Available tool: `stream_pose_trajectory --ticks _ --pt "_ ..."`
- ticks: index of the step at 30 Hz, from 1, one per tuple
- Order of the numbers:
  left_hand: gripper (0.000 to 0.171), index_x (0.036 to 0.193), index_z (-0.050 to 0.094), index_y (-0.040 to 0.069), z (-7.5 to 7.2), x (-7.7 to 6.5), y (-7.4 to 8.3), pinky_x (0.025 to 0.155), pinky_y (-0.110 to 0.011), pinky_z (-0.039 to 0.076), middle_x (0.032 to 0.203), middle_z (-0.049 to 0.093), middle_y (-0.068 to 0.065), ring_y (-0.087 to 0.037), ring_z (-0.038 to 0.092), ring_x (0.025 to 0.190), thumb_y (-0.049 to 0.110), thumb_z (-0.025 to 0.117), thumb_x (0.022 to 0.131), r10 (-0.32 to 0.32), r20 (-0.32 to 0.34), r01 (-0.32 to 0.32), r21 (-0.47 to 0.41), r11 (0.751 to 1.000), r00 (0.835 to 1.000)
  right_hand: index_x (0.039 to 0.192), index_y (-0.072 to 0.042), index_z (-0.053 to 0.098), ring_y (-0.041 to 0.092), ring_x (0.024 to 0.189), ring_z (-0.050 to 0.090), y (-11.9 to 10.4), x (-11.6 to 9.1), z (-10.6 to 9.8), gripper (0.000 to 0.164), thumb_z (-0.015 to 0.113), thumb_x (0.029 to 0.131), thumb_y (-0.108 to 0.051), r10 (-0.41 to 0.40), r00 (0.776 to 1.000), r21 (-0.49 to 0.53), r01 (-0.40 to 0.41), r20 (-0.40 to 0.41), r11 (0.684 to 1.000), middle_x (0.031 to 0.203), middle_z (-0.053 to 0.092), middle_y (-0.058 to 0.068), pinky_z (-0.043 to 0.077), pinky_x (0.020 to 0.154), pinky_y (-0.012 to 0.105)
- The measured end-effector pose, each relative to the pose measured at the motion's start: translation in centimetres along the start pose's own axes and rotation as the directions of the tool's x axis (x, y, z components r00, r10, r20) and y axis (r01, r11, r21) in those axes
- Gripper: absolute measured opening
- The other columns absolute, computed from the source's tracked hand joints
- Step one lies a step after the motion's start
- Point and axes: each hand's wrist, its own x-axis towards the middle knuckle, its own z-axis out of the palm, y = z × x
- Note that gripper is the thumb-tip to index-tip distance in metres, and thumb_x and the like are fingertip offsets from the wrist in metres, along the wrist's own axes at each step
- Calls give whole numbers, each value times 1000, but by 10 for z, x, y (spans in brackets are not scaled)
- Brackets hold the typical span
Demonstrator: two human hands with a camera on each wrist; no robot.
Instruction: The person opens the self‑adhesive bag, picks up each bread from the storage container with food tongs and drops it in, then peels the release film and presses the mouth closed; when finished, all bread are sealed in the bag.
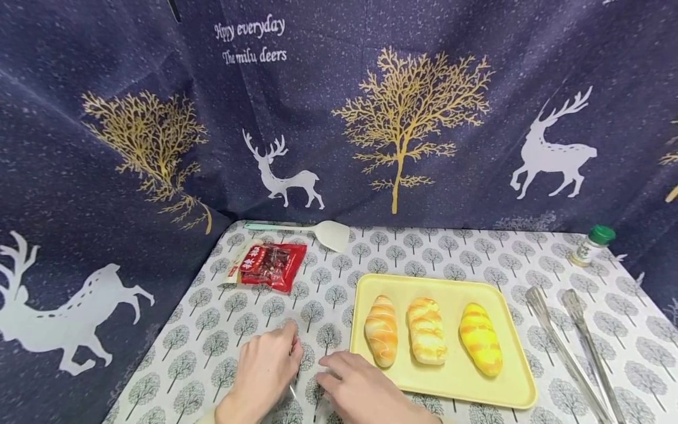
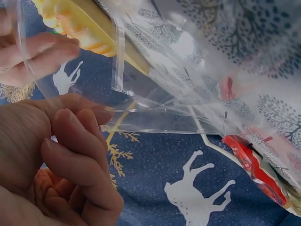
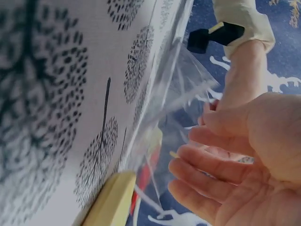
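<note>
A clear plastic bag [image 2: 160, 120] stretches out from my left hand [image 1: 267, 365], whose thumb and forefinger pinch its edge in the left wrist view. The remaining fingers [image 2: 82, 165] of that hand are curled. In the head view the bag is barely visible, only a few glints showing between the hands. My right hand [image 1: 365, 388] is beside the bag, left of the tray's lower corner. Its fingers [image 3: 207, 183] are loosely bent and spread in the right wrist view, with nothing gripped. The transparent film [image 3: 181, 94] lies just beyond them.
A yellow tray [image 1: 516, 368] bears three bread rolls, the middle roll [image 1: 426, 330] between two others. A red snack packet [image 1: 270, 265] and a spatula [image 1: 331, 235] lie at the back left. Metal tongs [image 1: 569, 353] lie at right, below a green-capped shaker [image 1: 590, 247].
</note>
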Motion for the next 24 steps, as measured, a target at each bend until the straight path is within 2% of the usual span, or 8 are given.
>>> stream_pose_trajectory --ticks 7,13,18,24 --pt "32 74 58 20 1 0 0 43 -34 42 56 61 6 -18 53 45 9 87 81 -19 30 19 -22 1000 999 122 -12 77 10 103 72 12 -20 -18 34 87 91 -22 120 987 180 -99 -109 979 113 76 -4 62 92 25" --pt "32 73 58 21 1 1 0 43 -37 43 57 62 6 -22 56 46 10 86 82 -27 40 28 -24 999 999 122 -12 77 9 99 72 24 -47 -33 29 79 100 -31 236 958 206 -201 -164 958 113 76 -5 62 88 24" --pt "30 73 59 22 1 1 0 44 -36 43 58 64 6 -21 56 46 11 86 82 -38 53 40 -35 999 998 123 -15 77 8 97 73 35 -72 -46 33 72 105 -43 326 914 196 -283 -243 939 112 76 -8 60 88 21" --pt "32 71 58 23 2 1 -2 44 -38 43 59 67 4 -24 59 48 12 86 82 -44 52 46 -32 998 998 116 -11 79 6 84 69 53 -102 -58 53 54 110 -58 403 834 205 -349 -377 914 103 77 -4 57 78 14"
